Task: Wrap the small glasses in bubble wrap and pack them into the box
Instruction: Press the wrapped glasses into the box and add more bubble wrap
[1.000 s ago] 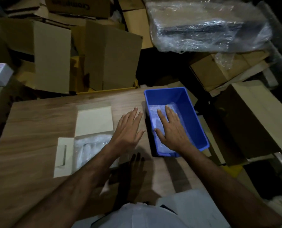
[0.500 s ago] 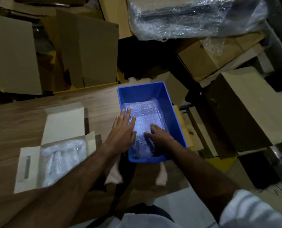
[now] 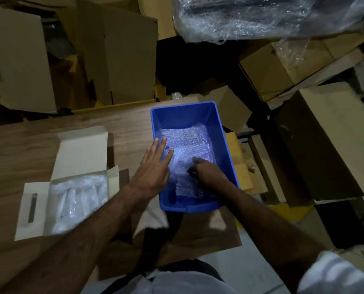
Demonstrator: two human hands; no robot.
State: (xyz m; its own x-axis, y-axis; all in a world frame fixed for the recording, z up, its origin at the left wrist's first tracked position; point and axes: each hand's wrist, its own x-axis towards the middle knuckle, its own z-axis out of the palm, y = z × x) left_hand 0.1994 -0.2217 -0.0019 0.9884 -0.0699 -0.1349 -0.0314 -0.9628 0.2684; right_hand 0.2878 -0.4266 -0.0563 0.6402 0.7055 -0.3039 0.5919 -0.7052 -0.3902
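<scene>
A blue plastic bin (image 3: 183, 112) stands on the wooden table (image 3: 28, 145), with bubble wrap (image 3: 189, 141) lying flat on its floor. My left hand (image 3: 153, 166) reaches over the bin's left wall, fingers straight, resting on the wrap. Inside the bin, my right hand (image 3: 206, 172) has its fingers curled down onto the wrap near its front part; whether it pinches the sheet is unclear. To the left, an open white cardboard box (image 3: 81, 153) holds several glasses wrapped in bubble wrap (image 3: 77, 198).
Brown cardboard boxes (image 3: 117, 60) stand stacked behind the table. To the right of the table is a large box (image 3: 334, 141). At the top right lies a big plastic-wrapped bundle (image 3: 261, 15). The table's front edge is near my body.
My left hand moved from the table into the bin and now lies on the bubble wrap. My right hand's fingers went from flat to curled. My view shifted right.
</scene>
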